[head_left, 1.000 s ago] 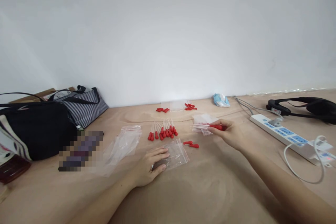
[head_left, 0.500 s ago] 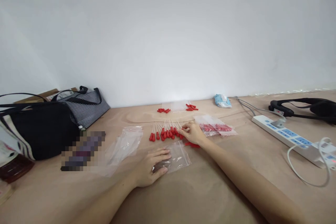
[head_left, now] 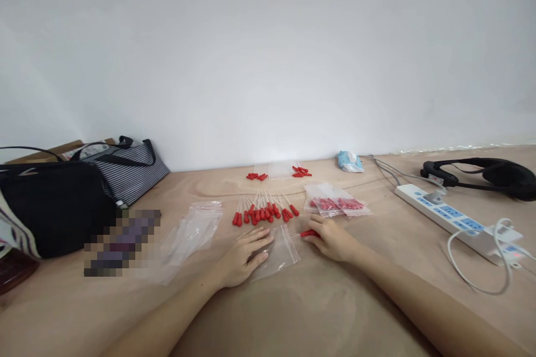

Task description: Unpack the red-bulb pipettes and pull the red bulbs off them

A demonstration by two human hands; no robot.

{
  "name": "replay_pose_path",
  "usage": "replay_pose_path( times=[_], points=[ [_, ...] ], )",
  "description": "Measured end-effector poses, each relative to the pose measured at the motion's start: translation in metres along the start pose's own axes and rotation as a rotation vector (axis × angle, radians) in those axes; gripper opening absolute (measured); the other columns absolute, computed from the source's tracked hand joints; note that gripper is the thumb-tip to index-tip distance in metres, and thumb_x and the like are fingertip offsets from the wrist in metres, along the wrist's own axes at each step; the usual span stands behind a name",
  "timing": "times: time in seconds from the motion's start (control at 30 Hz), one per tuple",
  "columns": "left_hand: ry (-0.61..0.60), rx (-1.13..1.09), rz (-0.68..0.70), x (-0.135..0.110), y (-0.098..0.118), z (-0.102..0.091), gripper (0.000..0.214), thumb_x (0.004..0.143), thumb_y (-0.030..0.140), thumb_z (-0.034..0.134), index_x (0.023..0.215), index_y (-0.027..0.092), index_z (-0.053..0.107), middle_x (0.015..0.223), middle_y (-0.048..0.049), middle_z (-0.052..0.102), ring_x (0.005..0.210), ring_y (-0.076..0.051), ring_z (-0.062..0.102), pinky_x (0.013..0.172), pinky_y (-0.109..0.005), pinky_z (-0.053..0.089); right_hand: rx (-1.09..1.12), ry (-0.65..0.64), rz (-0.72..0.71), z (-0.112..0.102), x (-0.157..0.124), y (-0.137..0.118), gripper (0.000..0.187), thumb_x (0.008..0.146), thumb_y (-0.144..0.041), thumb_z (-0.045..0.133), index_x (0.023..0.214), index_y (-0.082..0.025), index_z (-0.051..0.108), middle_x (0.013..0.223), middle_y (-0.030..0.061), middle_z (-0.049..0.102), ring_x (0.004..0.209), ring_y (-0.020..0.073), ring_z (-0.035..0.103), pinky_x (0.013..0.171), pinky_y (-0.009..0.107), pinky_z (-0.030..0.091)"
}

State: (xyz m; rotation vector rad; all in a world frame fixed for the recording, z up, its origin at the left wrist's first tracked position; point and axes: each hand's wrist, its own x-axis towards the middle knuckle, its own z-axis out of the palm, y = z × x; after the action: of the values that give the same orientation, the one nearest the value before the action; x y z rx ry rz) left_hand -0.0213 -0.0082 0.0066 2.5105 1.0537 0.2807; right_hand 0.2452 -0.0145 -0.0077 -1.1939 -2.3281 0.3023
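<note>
A clear zip bag [head_left: 276, 254] lies flat on the table, its zip edge facing right. Resting on its left part is my left hand [head_left: 240, 256], fingers stretched out and thumb apart. My right hand [head_left: 335, 239] is closed on red-bulbed droppers [head_left: 310, 233] just right of the bag's mouth. Their thin clear tubes point left at the zip edge; how many are held I cannot tell. Beyond the bag, a fanned pile of droppers [head_left: 263, 213] lies with the red bulbs toward me.
Filled bags [head_left: 339, 201] of droppers lie behind my right hand, with loose clear bags [head_left: 195, 234] to the left. More droppers [head_left: 300, 172] sit near the wall. A power strip [head_left: 452, 220] and headset [head_left: 481, 175] are right; a black bag [head_left: 62, 206] and a pixelated object [head_left: 125, 242] left.
My right hand has moved from the dropper pile toward me and closed on the droppers beside the bag. My left hand stays on the bag. The view has shifted slightly.
</note>
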Motion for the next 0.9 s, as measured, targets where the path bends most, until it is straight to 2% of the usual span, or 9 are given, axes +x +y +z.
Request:
replay_pose_path(
  times=[0.1,0.17,0.3,0.37,0.5,0.6,0.67,0.73,0.9],
  points=[
    [0.096,-0.047,-0.038,0.000,-0.001,0.001,0.037,0.083,0.033,0.045,0.119,0.024,0.050,0.131,-0.0060,0.045,0.119,-0.022,0.041,0.099,-0.041,0.034,0.067,0.069,0.079,-0.020,-0.013,0.006,0.018,0.083,-0.024,0.045,0.083,-0.017,0.062,0.081,0.0061,0.062,0.072,0.0161,0.056,0.063,0.026,0.043],
    [0.200,-0.083,-0.093,0.004,-0.002,0.001,0.030,0.082,0.031,0.045,0.107,0.021,0.056,0.117,-0.0073,0.055,0.107,-0.021,0.051,0.092,-0.037,0.040,0.106,0.197,0.168,-0.030,-0.015,0.012,0.020,0.082,-0.027,0.046,0.088,-0.018,0.064,0.081,0.0048,0.064,0.070,0.0159,0.058,0.063,0.025,0.043],
    [0.279,-0.070,-0.258,0.016,-0.003,0.000,0.018,0.074,0.027,0.053,0.089,0.018,0.056,0.094,-0.0048,0.061,0.088,-0.020,0.057,0.079,-0.033,0.044,-0.006,0.455,0.306,-0.024,0.008,0.023,0.024,0.083,-0.029,0.045,0.093,-0.018,0.064,0.084,0.0057,0.065,0.074,0.0167,0.059,0.067,0.025,0.044],
    [0.223,-0.066,-0.344,0.019,-0.001,-0.001,0.025,0.068,0.027,0.058,0.091,0.018,0.053,0.089,-0.0036,0.061,0.083,-0.020,0.057,0.073,-0.032,0.044,-0.138,0.435,0.329,-0.011,0.027,0.023,0.027,0.085,-0.024,0.040,0.096,-0.018,0.063,0.085,0.0066,0.063,0.076,0.0163,0.059,0.069,0.025,0.043],
    [0.106,-0.128,-0.399,0.014,0.007,-0.004,0.035,0.069,0.026,0.054,0.103,0.019,0.048,0.076,0.0003,0.059,0.072,-0.018,0.057,0.066,-0.029,0.044,-0.383,0.206,0.383,0.015,0.055,0.017,0.029,0.087,-0.019,0.036,0.105,-0.016,0.059,0.094,0.0106,0.060,0.077,0.0174,0.058,0.067,0.026,0.041],
    [0.247,-0.164,-0.339,0.000,-0.002,-0.017,0.043,0.073,0.023,0.045,0.115,0.020,0.040,0.081,-0.0001,0.059,0.072,-0.016,0.058,0.066,-0.026,0.044,-0.397,0.142,0.359,0.026,0.061,0.011,0.024,0.086,-0.019,0.040,0.094,-0.016,0.062,0.091,0.0103,0.059,0.078,0.0168,0.058,0.067,0.024,0.040],
    [0.398,-0.089,-0.380,-0.012,-0.020,-0.034,0.040,0.074,0.023,0.040,0.114,0.020,0.041,0.086,-0.0015,0.059,0.074,-0.016,0.058,0.069,-0.027,0.045,-0.392,0.122,0.341,0.028,0.060,0.007,0.024,0.087,-0.021,0.039,0.088,-0.016,0.063,0.088,0.0090,0.059,0.080,0.0155,0.057,0.068,0.022,0.039],
    [0.519,0.036,-0.451,-0.027,-0.045,-0.052,0.029,0.074,0.029,0.038,0.097,0.019,0.051,0.089,-0.0036,0.060,0.079,-0.019,0.058,0.073,-0.029,0.046,-0.388,0.120,0.339,0.028,0.057,0.003,0.026,0.088,-0.024,0.038,0.086,-0.016,0.062,0.087,0.0085,0.059,0.081,0.0146,0.057,0.069,0.022,0.038],
    [0.491,0.389,-0.522,-0.061,-0.097,-0.069,0.041,0.076,0.040,0.033,0.094,0.016,0.062,0.108,-0.0117,0.057,0.106,-0.028,0.051,0.091,-0.039,0.039,-0.440,0.200,0.358,0.013,0.045,0.003,0.027,0.087,-0.027,0.038,0.086,-0.018,0.063,0.088,0.0082,0.061,0.084,0.0171,0.055,0.072,0.027,0.033]
  ],
)
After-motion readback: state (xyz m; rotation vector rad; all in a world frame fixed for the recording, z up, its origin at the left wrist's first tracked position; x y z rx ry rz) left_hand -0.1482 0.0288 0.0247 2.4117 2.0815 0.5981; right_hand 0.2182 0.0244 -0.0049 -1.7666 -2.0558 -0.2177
